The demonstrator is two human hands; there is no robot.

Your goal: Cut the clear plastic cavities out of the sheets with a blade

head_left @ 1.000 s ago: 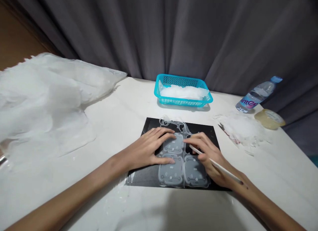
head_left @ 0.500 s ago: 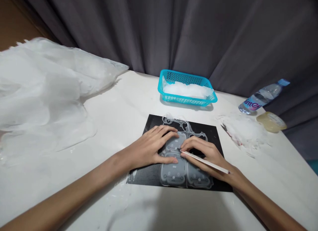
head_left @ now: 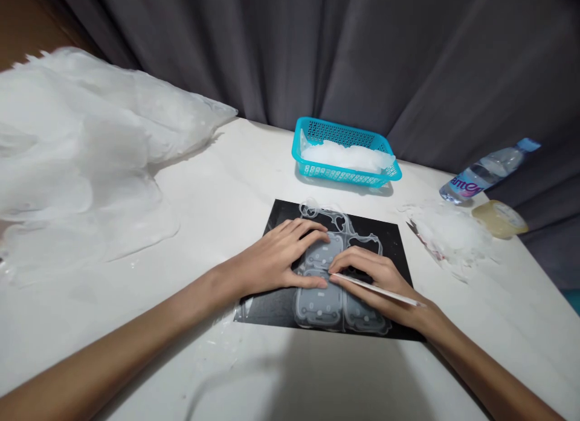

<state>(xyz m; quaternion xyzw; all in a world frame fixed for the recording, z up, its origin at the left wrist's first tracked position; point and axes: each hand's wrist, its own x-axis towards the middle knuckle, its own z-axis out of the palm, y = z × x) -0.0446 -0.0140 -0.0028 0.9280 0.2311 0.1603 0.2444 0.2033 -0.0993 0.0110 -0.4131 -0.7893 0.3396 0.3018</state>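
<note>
On a black mat point(head_left: 272, 309) lies a translucent moulded sheet point(head_left: 319, 300) with rounded rectangular panels and a cut-out, looping upper edge. My left hand point(head_left: 281, 255) rests flat on the sheet's left side, fingers spread and thumb stretched out, holding nothing. Pinched in my right hand point(head_left: 374, 273) is a slim white pen-like tool point(head_left: 380, 293). Its tip meets the sheet near the seam between panels, close to my left thumb; fingers partly hide that end. The right hand rests over the right-hand panels.
Several translucent sheets point(head_left: 90, 149) are heaped at the left. A blue basket point(head_left: 348, 176) with white translucent pieces stands at the back. To the right are scissors point(head_left: 421, 237), a pile of clear scraps point(head_left: 457, 231), a tape roll point(head_left: 501, 220) and a water bottle point(head_left: 484, 173). Behind hangs a grey curtain point(head_left: 272, 52).
The view has shifted slightly, so the table things sit a little higher and further right. The tool's tip is slightly nearer my left thumb. Both hands keep nearly the same pose.
</note>
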